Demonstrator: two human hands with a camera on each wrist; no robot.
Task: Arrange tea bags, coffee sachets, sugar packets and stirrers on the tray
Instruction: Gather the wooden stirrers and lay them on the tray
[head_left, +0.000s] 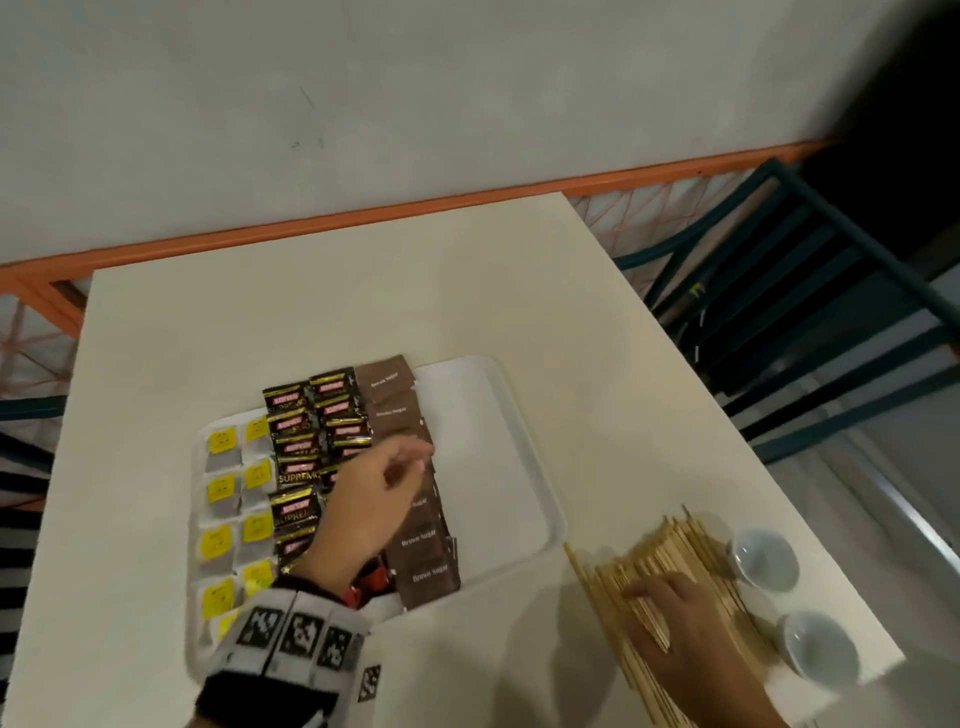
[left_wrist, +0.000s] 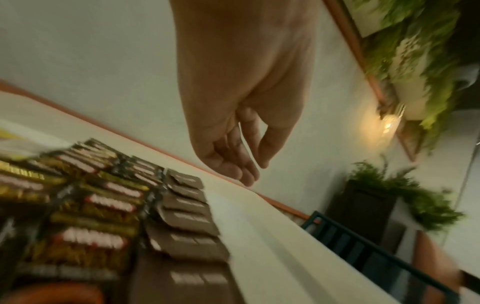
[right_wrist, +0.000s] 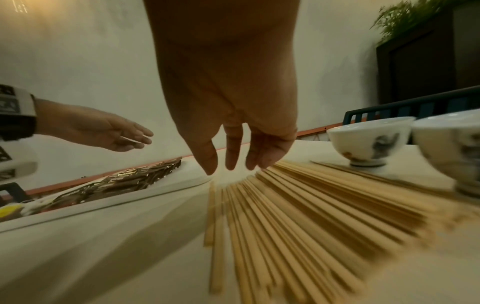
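A white tray (head_left: 493, 467) lies on the table. It carries tea bags (head_left: 223, 488) with yellow tags on its left side, black coffee sachets (head_left: 296, 441) beside them and a column of brown sugar packets (head_left: 389, 384) toward the middle. My left hand (head_left: 410, 462) hovers over the sachets and sugar packets (left_wrist: 187, 218) with relaxed fingers (left_wrist: 249, 170), holding nothing. To the right of the tray lies a spread pile of wooden stirrers (head_left: 675, 551). My right hand (head_left: 649, 597) rests on the pile, and its straight fingers (right_wrist: 231, 156) touch the stirrers (right_wrist: 298, 205).
Two small white bowls (head_left: 763, 558) (head_left: 821, 644) stand just right of the stirrers near the table's right edge. A dark blue chair (head_left: 805, 312) stands past that edge. The tray's right half (head_left: 483, 426) is bare. A wall runs behind the table.
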